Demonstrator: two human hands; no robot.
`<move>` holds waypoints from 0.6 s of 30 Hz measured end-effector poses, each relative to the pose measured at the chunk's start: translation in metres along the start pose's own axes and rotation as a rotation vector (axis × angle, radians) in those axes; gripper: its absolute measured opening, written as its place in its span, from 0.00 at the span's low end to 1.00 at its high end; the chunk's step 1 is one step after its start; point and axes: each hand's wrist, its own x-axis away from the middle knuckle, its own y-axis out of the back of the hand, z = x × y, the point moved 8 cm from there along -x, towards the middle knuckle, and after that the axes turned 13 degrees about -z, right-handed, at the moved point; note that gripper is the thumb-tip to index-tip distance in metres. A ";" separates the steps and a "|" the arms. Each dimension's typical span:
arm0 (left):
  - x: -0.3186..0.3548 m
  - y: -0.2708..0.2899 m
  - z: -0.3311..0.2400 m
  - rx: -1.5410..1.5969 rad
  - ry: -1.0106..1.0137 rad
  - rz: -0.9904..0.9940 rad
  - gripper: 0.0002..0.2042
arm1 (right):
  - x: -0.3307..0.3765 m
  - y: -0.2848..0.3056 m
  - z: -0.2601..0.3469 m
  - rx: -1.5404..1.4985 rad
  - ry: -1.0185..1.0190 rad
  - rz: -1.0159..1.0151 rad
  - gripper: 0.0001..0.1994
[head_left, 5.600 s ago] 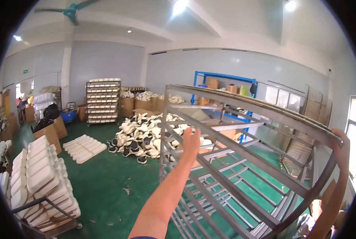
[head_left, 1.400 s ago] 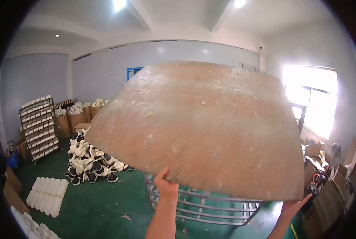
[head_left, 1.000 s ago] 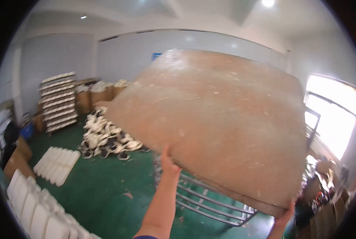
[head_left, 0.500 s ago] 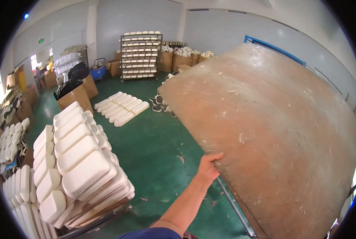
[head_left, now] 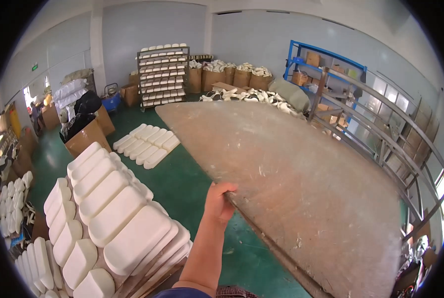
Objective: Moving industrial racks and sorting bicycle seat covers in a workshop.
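Widest of all is the glossy green floor (head_left: 182,176), running from the work area back to the pale grey-blue wall (head_left: 155,27). Over it, taking up most of the right half of what I can see, is a big flat brown board (head_left: 301,184), scuffed and dusted with pale flakes. It is raised above the floor in front of the person; its far-left corner points toward the back of the room, while its near end runs down to the lower edge of the view.

Beyond the board's right side stands a bare grey metal-bar rack (head_left: 318,93); from here I can't tell whether the two touch. On the person's near left rises a layered stack of white, round-ended slabs (head_left: 125,208), apart from the board.

Farther off, blue metal shelving (head_left: 328,53) holding boxes stands along the wall, and a tall dark-framed rack (head_left: 187,62) carries rows of white pieces. Behind the board's far edge lies a heap of cream-and-black pieces (head_left: 251,97), with filled brown cartons (head_left: 214,79) just behind. Between stack and tall rack, an open brown cardboard box (head_left: 86,140) holds black material, near a flat double row of white slabs (head_left: 146,144) on the floor.

Smallest is the bare left hand (head_left: 221,201), below a dark blue sleeve (head_left: 184,293). It is clasping the board's left edge, thumb on top. The right hand is out of sight, so I can't tell its grip.
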 end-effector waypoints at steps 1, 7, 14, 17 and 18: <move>-0.006 0.005 0.009 0.015 0.007 0.007 0.07 | 0.018 0.000 -0.013 0.035 -0.262 -0.063 0.20; -0.063 0.107 0.152 -0.421 0.195 -0.167 0.24 | 0.118 -0.072 -0.119 -0.579 -1.359 -0.103 0.19; -0.026 0.305 0.289 -0.945 0.212 -0.540 0.28 | 0.302 0.082 -0.378 -0.395 -1.926 -0.111 0.17; -0.009 0.272 0.337 -1.252 0.115 -0.444 0.27 | 0.297 0.106 -0.259 -0.101 -1.879 -0.150 0.21; -0.015 0.280 0.324 -1.331 0.174 -0.554 0.26 | 0.295 0.098 -0.254 0.007 -1.947 0.007 0.23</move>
